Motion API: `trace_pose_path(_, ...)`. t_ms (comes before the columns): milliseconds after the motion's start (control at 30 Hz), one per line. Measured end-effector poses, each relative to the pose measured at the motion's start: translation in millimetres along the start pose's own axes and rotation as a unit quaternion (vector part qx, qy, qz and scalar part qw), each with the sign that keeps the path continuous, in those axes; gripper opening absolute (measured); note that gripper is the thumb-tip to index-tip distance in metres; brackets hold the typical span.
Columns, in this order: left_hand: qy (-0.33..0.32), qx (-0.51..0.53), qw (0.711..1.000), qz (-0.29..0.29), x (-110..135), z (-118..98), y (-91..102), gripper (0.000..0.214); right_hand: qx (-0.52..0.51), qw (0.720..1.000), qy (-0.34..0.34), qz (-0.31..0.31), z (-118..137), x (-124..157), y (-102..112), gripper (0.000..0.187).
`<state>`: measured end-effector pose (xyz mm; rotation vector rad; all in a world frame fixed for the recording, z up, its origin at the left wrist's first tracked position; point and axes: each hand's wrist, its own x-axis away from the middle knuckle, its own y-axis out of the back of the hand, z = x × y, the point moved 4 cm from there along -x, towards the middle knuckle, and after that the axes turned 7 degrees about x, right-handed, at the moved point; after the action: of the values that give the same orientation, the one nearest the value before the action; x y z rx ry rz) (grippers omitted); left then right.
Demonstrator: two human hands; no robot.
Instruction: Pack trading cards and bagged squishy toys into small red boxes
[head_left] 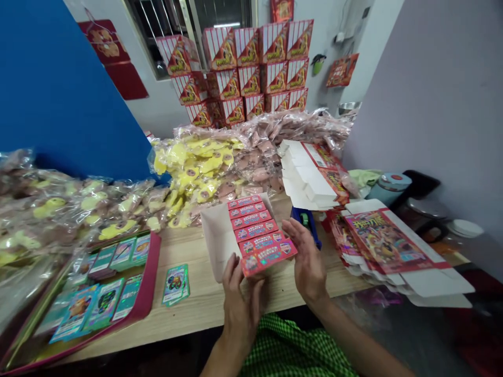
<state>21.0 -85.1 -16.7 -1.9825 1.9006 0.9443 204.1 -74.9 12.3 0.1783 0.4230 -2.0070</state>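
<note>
In front of me is an open white carton (pixel 218 243) with a row of several small red boxes (pixel 255 225) along its right side. The nearest red box (pixel 271 257) sits crooked, its right end jutting out past the others. My left hand (pixel 240 306) grips the near end of the carton, fingers on its near edge and thumb below the crooked box. Fingers stretched out, my right hand (pixel 308 264) is beside the right end of the boxes. Whether its palm touches them I cannot tell.
Left stands a red-rimmed tray (pixel 151 277) of cards, with loose cards (pixel 176 284) beside it. Bagged yellow plush items (pixel 200 167) are heaped behind. Flattened printed cartons (pixel 393 241) lie right, near a blue tape dispenser (pixel 312 228). Stacked display boxes (pixel 249 68) line the back.
</note>
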Motion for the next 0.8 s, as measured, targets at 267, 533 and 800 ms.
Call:
trace_pose_path(267, 0.096, 0.013, 0.987, -0.125, 2.6, -11.0, 67.2, 0.04, 0.093, 0.995, 0.033, -0.01, 28.8, -10.4, 17.1, 0.043)
trace_pose_path(533, 0.116, 0.224, 0.911, -0.326, -117.5, -36.7, 116.1, 0.041, 0.455, 0.816, 0.234, 0.271, 72.9, -52.4, -94.1, 0.051)
trace_pose_path(800, 0.185, 0.353, 0.866, -0.302, -111.3, 0.8, 80.1, 0.034, 0.33, 0.926, 0.14, 0.12, 62.2, -89.9, -54.4, 0.044)
